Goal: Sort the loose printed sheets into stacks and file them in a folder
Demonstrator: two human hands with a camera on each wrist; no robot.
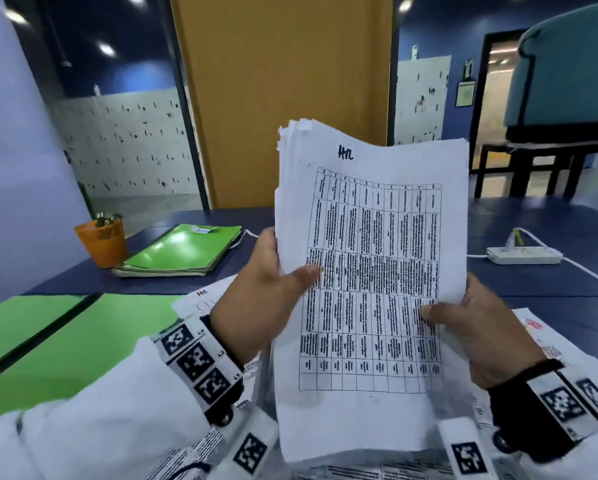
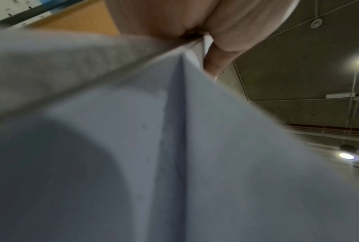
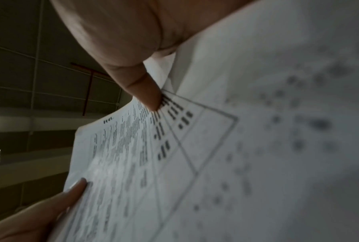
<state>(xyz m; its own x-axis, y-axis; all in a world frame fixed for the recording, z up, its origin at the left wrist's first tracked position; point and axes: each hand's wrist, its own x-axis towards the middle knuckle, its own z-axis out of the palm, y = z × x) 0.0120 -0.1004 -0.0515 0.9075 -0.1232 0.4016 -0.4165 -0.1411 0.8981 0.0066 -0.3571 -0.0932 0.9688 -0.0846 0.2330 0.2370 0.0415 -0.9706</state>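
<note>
I hold a thick stack of printed sheets (image 1: 370,271) upright in front of me; its top sheet bears a table and a handwritten "HR". My left hand (image 1: 266,289) grips the stack's left edge, thumb across the front. My right hand (image 1: 470,323) grips the lower right edge, thumb on the print. The left wrist view is filled by the blurred stack (image 2: 174,147). In the right wrist view my thumb (image 3: 145,91) presses the stack's top sheet (image 3: 174,163). An open green folder (image 1: 69,337) lies flat at lower left. More loose sheets (image 1: 564,358) lie on the table under my hands.
A pile of closed green folders (image 1: 183,251) sits at the back left beside an orange pen cup (image 1: 102,242). A white power strip (image 1: 524,255) with its cable lies at the right on the dark blue table (image 1: 550,292). An orange pillar (image 1: 280,98) stands behind.
</note>
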